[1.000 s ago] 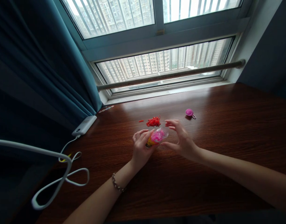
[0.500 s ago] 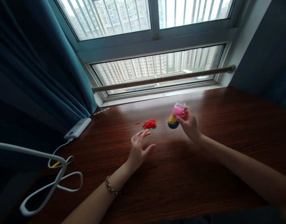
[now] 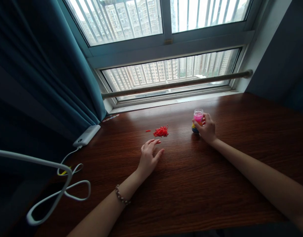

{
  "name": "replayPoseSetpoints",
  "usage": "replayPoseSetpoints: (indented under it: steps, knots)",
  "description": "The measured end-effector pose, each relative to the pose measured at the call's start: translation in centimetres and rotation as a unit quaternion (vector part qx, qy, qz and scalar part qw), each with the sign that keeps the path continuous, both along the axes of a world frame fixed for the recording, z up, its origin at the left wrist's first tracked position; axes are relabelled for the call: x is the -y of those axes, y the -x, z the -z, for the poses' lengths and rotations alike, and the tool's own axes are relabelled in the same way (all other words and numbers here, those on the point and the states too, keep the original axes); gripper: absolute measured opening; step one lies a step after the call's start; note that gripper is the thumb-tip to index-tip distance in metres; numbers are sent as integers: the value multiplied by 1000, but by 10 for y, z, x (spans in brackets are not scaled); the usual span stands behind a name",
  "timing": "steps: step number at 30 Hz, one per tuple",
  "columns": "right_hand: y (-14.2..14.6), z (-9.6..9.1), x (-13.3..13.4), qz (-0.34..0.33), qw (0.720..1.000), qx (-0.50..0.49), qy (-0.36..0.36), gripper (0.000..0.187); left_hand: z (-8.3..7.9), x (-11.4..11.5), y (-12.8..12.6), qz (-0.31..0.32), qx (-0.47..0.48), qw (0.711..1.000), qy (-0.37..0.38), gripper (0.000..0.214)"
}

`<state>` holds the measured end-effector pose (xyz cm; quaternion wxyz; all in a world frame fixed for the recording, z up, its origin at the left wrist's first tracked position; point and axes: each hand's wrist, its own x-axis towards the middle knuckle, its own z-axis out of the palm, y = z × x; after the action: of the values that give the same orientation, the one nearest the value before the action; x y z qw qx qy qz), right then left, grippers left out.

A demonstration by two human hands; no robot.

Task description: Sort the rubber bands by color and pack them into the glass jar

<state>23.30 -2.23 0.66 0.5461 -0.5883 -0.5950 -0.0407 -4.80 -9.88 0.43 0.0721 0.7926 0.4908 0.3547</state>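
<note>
My right hand (image 3: pixel 207 129) is wrapped round a small clear jar (image 3: pixel 198 115) with pink, yellow and blue layers inside. The jar is upright at the tabletop, its mouth uncovered. My left hand (image 3: pixel 149 156) hovers over or rests on the wood with fingers spread, holding nothing. Just beyond its fingertips lies a heap of small red pieces (image 3: pixel 161 131), too fine to name. A single red piece (image 3: pixel 148 131) lies apart, to the left of the heap.
The dark wooden table (image 3: pixel 181 197) runs up to the window sill. At the left, a white power bank (image 3: pixel 86 135) has a white cable (image 3: pixel 86 189) looping from it. A blue curtain (image 3: pixel 74 75) hangs behind. A metal rail (image 3: pixel 176 86) crosses the window.
My right hand has moved the jar to the right and down, from tilted to upright. My left hand has hardly moved, and the view has shifted slightly.
</note>
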Motion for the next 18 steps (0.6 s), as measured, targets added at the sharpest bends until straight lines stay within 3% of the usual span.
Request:
replayPoseSetpoints:
  steps: [14,18]
  knots:
    - [-2,12,-5,34,998,58,13,35,6,-5,4,16,39,999,23,30]
    - [-2,17,-9,42,998,52,11,43,7,-10,6,-2,38,999,27,31]
